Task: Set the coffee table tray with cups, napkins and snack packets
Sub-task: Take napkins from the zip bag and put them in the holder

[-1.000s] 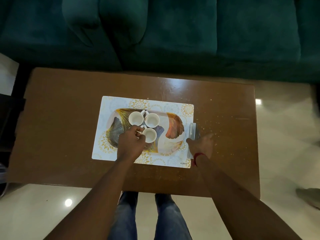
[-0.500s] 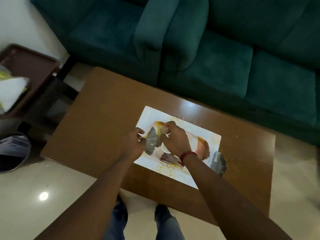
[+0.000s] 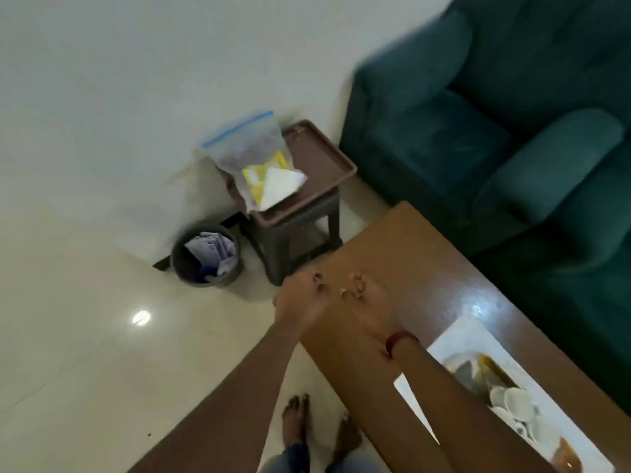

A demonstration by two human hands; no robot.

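Grouped on the tray (image 3: 478, 370), lower right on the coffee table (image 3: 426, 268): white cups (image 3: 512, 402). Lacking napkins (image 3: 281, 184) and snack packets (image 3: 257, 175) (likely those inside the zip bag (image 3: 249, 148) on the brown stool (image 3: 297, 240)). Hence stretching toward it with left hand (image 3: 300, 302) and right hand (image 3: 367, 302), fingers loosely curled, grasping nothing.

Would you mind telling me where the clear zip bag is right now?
In the head view, the zip bag rests on the brown tray atop the dark stool, left of the green sofa, beyond the waste bin.
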